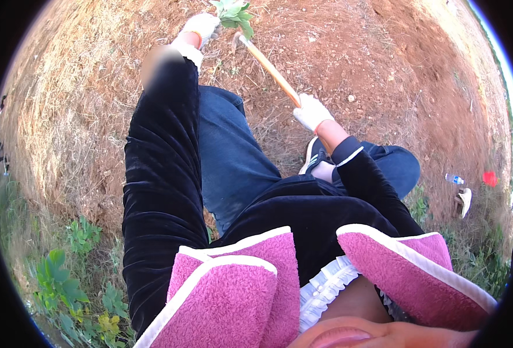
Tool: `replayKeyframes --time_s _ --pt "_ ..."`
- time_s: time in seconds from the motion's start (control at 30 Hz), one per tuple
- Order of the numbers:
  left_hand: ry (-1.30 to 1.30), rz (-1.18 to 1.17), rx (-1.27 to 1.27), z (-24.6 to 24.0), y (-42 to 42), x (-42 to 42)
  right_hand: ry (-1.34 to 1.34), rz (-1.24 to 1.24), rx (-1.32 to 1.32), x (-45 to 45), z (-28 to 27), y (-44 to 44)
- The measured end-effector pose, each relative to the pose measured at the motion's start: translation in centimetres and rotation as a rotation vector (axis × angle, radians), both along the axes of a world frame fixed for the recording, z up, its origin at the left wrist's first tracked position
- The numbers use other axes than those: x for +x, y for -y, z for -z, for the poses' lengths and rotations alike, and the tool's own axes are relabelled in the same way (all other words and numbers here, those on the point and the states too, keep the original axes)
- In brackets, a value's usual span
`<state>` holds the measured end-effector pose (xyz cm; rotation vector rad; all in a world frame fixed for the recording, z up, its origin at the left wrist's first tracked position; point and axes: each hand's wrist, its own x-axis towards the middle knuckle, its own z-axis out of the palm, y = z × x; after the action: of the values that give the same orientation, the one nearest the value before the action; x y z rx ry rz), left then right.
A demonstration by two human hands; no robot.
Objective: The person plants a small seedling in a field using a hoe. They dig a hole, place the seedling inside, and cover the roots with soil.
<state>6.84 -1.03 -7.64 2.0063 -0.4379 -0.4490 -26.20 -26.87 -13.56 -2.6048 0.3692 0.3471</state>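
Note:
My right hand [314, 113], in a white glove, grips the wooden handle of a small hoe [273, 71]. The handle slants up and left to a curved metal head [236, 42] close to the soil. Near the top edge, my left hand [202, 27], also gloved in white, has its fingers curled at the base of a green leafy plant [233, 14]. Leaves spread to the right of that hand, just above the hoe head. The fingers hide the stem, and the top of the plant is cut off.
Reddish soil [347, 56] with dry straw and small stones lies ahead. My bent legs [239, 152] and a dark sneaker [313, 154] are below. At right lie a plastic bottle [454, 179], a red item [490, 179] and a pale shoe [464, 203]. Green plants [60, 280] grow lower left.

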Motion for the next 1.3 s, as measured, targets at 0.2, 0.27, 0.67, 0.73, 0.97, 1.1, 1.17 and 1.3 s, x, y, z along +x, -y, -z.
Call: replayKeyframes --time_s 0.2,0.27,0.67,0.73,0.97,1.1,1.17,1.3 --pt "-0.016 0.02 -0.022 0.2 -0.4 0.1 -0.138 0.044 -0.047 -5.5 2.4 -0.6" --pt "-0.027 -0.017 -0.043 0.9 -1.2 0.4 -0.135 0.034 0.037 -6.0 2.5 0.4" --pt "0.005 -0.027 -0.01 0.1 -2.1 0.5 -0.084 0.164 0.454 -4.6 -1.5 -0.4" --pt "0.004 -0.066 -0.058 0.6 -0.4 0.1 0.02 0.133 0.418 -3.0 -2.1 -0.5" --pt "0.074 -0.01 0.011 -0.2 0.6 -1.1 -0.058 -0.056 0.041 -0.4 2.3 -1.3" --pt "-0.001 -0.031 -0.066 0.5 -1.9 0.4 -0.086 -0.064 0.042 -3.7 3.4 -1.2" --pt "-0.031 -0.068 -0.054 0.9 -2.5 1.0 -0.117 -0.061 0.109 -4.8 3.5 -0.3" --pt "-0.053 -0.096 -0.037 0.3 -0.6 -0.4 -0.218 0.04 0.303 -6.6 1.9 1.8"
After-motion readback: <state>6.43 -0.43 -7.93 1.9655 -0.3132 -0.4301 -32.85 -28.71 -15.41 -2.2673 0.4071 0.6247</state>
